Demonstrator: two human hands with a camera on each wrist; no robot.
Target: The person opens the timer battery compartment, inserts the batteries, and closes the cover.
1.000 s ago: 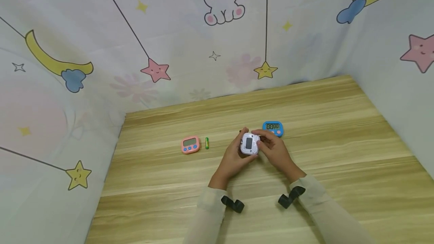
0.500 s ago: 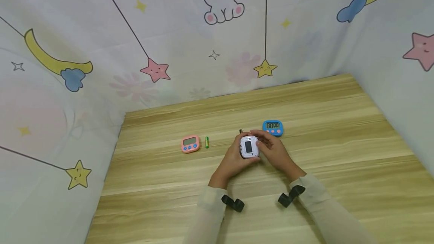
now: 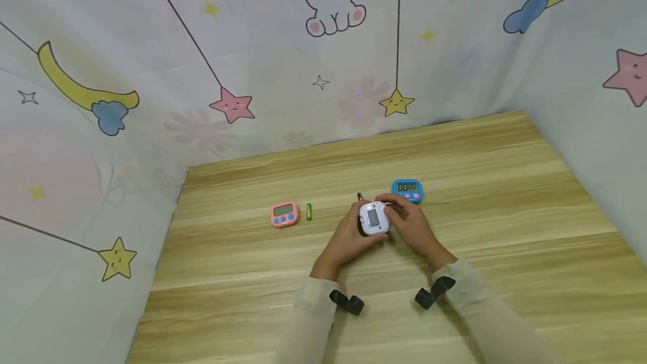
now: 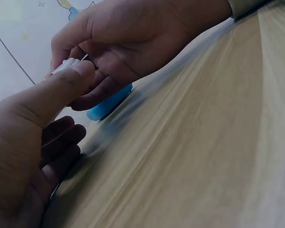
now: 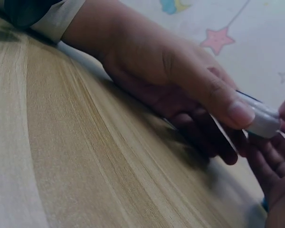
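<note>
A white timer-like device (image 3: pixel 375 218), rounded and with a dark rectangle on its upward face, is held between both hands above the table. My left hand (image 3: pixel 347 237) grips its left and near edges, thumb along the near side. From the right, my right hand (image 3: pixel 413 230) pinches it, thumb on the upper face near the right corner. In the left wrist view a white edge of the device (image 4: pixel 66 65) shows beyond the left thumb. The right thumb presses the white device (image 5: pixel 265 122) in the right wrist view. Its underside is hidden by the fingers.
A blue timer (image 3: pixel 407 190) reading 00:00 lies just behind the right hand. Left of the hands are a pink timer (image 3: pixel 284 214) with a blank screen and a green battery (image 3: pixel 309 212). A small dark cylinder (image 3: pixel 360 196) pokes out behind the left fingers. Printed curtains border the wooden table (image 3: pixel 242 274).
The white device has shifted slightly and tilted in the hands. The left fingers have drawn down a little, so more of the small dark cylinder behind them shows. Both hands keep their hold.
</note>
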